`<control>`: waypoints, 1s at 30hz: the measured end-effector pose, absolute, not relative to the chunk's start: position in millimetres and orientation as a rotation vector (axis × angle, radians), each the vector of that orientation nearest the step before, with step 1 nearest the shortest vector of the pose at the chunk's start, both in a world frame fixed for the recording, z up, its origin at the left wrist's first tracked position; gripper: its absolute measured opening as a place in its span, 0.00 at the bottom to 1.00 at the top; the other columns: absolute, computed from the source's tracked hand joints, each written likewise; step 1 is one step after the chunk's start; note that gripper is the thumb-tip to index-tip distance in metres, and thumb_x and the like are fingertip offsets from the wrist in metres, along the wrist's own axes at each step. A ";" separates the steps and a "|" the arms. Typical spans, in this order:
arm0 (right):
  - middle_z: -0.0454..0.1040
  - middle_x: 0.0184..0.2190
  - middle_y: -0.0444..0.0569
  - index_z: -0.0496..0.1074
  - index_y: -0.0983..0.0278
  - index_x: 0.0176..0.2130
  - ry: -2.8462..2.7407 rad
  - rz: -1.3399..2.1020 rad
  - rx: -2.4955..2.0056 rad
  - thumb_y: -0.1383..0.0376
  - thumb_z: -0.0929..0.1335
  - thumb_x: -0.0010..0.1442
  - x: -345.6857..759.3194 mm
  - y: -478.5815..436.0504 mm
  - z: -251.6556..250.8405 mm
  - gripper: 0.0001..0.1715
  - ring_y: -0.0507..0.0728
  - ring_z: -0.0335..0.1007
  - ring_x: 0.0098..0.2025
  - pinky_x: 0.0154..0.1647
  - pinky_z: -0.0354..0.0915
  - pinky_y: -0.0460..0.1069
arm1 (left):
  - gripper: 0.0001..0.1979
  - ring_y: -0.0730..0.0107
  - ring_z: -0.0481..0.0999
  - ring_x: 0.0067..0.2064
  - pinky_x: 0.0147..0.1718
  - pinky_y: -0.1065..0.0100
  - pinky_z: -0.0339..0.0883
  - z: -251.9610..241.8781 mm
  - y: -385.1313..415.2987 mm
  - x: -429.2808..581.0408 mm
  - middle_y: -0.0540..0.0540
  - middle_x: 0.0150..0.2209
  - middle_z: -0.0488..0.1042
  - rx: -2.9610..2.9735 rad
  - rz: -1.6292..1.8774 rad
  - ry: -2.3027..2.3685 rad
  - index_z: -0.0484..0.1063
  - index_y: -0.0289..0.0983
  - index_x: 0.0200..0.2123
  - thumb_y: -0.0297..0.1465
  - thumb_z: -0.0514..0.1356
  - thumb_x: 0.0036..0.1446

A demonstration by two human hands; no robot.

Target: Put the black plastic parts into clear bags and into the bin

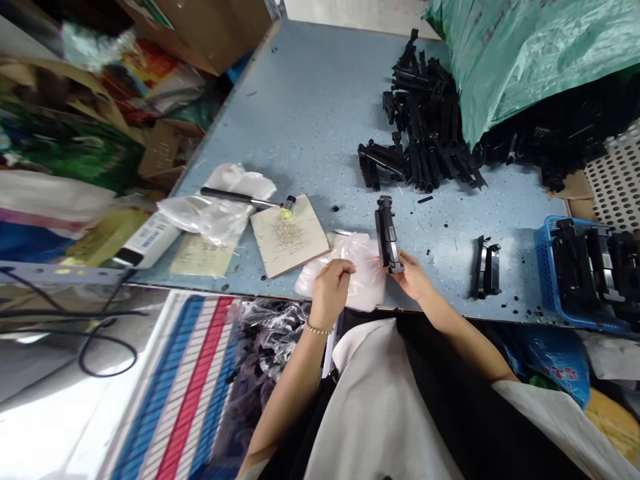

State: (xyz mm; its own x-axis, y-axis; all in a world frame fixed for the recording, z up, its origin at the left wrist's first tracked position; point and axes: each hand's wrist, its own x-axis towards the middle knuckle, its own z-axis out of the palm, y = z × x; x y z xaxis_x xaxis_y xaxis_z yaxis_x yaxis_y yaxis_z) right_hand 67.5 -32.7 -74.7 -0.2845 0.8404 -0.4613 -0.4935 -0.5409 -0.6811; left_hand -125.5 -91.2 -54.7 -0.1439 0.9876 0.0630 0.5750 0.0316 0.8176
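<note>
Two things held my attention on the remote feed: a black plastic part (387, 235), long, narrow and ridged, with a squared lower end, and a clear plastic bag (345, 280), crumpled and cloudy white along its folds. Both were near the front edge of a pale blue speckled tabletop (310, 120). A heap of similar black parts (425, 127) lay toward the far right corner, against a green woven sack (515, 53). Nearer the right edge I saw a black part pair (485, 267) and a blue plastic basket (547, 280) holding more black pieces. Left of the bag, a black-handled tool (235, 197) rested its yellow-marked tip on a cardboard sheet (290, 237), beside crumpled white plastic (215, 210). Cardboard boxes (200, 27) and packaging crowded beyond the left edge, and a red, white and blue striped bag (185, 380) lay below the front edge.

The right hand (413, 277) gripped the lower end of the black part, its fingers closed around it, and the part rose from that grip just over the bag. The left hand (330, 290), wearing a beaded bracelet (319, 329), rested on the bag with its fingers curled; I could not tell whether they pinched it.
</note>
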 end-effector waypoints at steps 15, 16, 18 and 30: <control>0.72 0.26 0.45 0.73 0.71 0.38 0.065 2.812 -0.856 0.63 0.70 0.66 107.9 -93.6 -94.2 0.11 0.45 0.65 0.21 0.19 0.64 0.38 | 0.21 0.61 0.74 0.60 0.61 0.57 0.70 -49.1 -114.5 -112.5 0.37 0.57 0.73 2.106 0.995 1.541 0.68 0.37 0.62 0.24 0.50 0.68; 0.73 0.26 0.45 0.73 0.70 0.36 0.030 2.740 -0.859 0.63 0.70 0.65 101.7 -89.2 -94.5 0.11 0.45 0.64 0.21 0.19 0.64 0.37 | 0.21 0.62 0.74 0.60 0.60 0.58 0.71 -48.2 -121.7 -107.6 0.37 0.56 0.73 2.139 1.007 1.443 0.68 0.38 0.62 0.24 0.51 0.68; 0.73 0.26 0.44 0.72 0.67 0.34 -0.045 2.588 -0.860 0.61 0.72 0.62 91.8 -81.0 -90.9 0.12 0.44 0.63 0.22 0.20 0.64 0.37 | 0.21 0.63 0.76 0.58 0.58 0.60 0.74 -49.0 -135.0 -101.9 0.38 0.56 0.73 2.153 1.025 1.322 0.70 0.40 0.60 0.22 0.51 0.68; 0.76 0.32 0.45 0.75 0.61 0.40 -1.422 1.643 -1.199 0.55 0.70 0.62 78.5 -98.7 -50.1 0.12 0.55 0.73 0.35 0.38 0.70 0.50 | 0.24 0.56 0.75 0.59 0.60 0.53 0.72 -27.5 -144.1 -89.2 0.37 0.58 0.74 2.164 0.940 1.314 0.65 0.41 0.66 0.31 0.56 0.67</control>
